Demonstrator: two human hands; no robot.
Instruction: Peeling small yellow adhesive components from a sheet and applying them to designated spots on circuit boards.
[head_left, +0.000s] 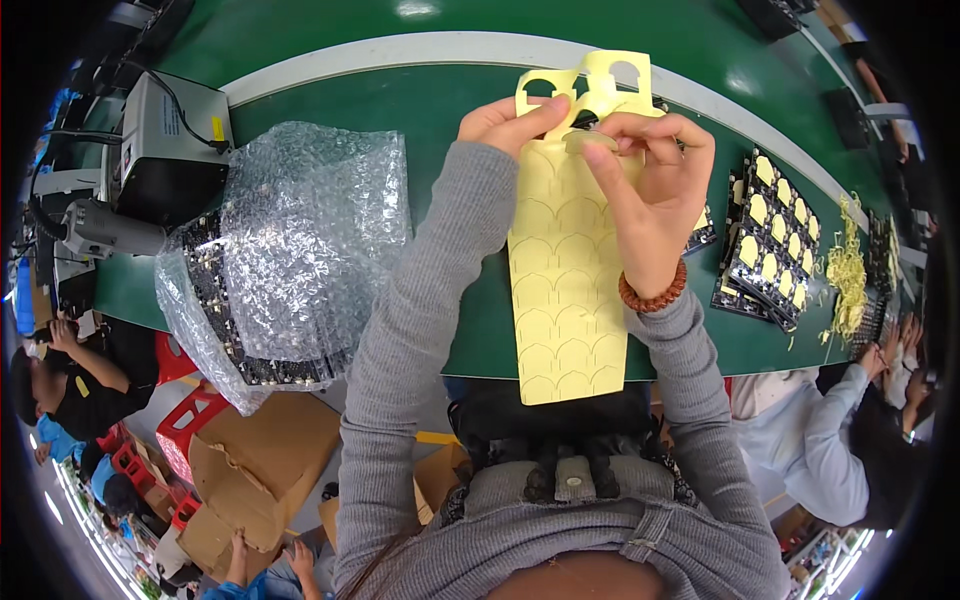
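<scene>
A long yellow sheet (567,290) with rows of cut arch-shaped pieces hangs over the near edge of the green table. Its far end is a curled strip (610,85) with arch-shaped holes. My left hand (515,122) pinches the sheet near that far end. Between the thumb and forefinger of my right hand (655,180) is a small yellow arch-shaped piece (590,142), at the top of the sheet. A dark bit shows just behind my right fingertips; I cannot make out what it is.
Black circuit boards with yellow arch pieces (770,240) lie stacked to the right, beside a heap of yellow scraps (848,275). On the left, bubble wrap (310,230) covers more black boards, next to a grey box-shaped device (175,135). Other people sit at both sides.
</scene>
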